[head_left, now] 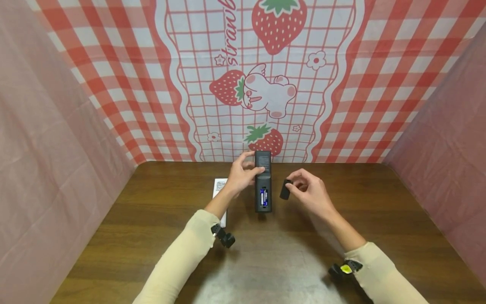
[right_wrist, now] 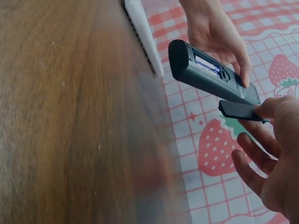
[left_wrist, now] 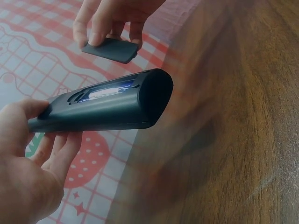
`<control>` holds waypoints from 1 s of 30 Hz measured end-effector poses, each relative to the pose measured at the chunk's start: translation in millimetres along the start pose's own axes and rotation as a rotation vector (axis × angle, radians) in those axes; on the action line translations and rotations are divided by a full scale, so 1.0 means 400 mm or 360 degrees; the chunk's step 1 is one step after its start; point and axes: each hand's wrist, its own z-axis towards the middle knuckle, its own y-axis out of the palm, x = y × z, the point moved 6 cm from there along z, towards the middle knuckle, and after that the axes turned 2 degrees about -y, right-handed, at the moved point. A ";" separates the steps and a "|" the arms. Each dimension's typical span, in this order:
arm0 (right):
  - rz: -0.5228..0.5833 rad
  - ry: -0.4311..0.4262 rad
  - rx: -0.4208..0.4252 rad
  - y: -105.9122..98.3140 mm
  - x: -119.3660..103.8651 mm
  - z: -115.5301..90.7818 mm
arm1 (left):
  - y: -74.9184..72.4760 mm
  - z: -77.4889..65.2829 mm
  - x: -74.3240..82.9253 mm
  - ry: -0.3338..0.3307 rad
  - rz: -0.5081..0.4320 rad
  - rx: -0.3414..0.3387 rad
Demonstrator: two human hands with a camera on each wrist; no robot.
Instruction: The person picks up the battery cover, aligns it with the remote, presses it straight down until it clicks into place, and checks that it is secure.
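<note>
My left hand [head_left: 241,174] grips a black remote control [head_left: 263,181] by its far half, thumb on the back face and fingers beneath. The remote's back faces up, and its battery compartment lies uncovered with blue-and-silver batteries [head_left: 263,197] inside. To the right, my right hand [head_left: 309,190] pinches the small black battery cover [head_left: 284,189] between thumb and fingers. In the left wrist view the cover [left_wrist: 112,49] hangs apart from the remote [left_wrist: 107,100], above the compartment. The right wrist view shows the cover [right_wrist: 240,111] overlapping the remote's lower edge.
On the wooden table [head_left: 159,236], a white flat object [head_left: 220,185] with printed text lies partly hidden under my left forearm. A red-and-white strawberry-print cloth [head_left: 243,84] hangs at the back. Pink cloth walls [head_left: 57,126] stand at both sides.
</note>
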 end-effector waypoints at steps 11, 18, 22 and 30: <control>0.0212 -0.0115 0.0018 0.017 -0.014 0.000 | 0.006 0.001 -0.006 -0.0009 -0.0097 -0.0019; 0.0328 -0.0076 -0.0003 0.024 -0.021 0.006 | 0.012 0.001 -0.007 -0.0002 -0.0115 -0.0032; 0.0363 -0.0056 -0.0011 0.032 -0.022 0.006 | 0.021 0.000 -0.005 0.0009 -0.0132 -0.0062; 0.0395 -0.0066 0.0002 0.037 -0.021 0.001 | 0.026 -0.002 -0.008 0.0011 -0.0129 -0.0068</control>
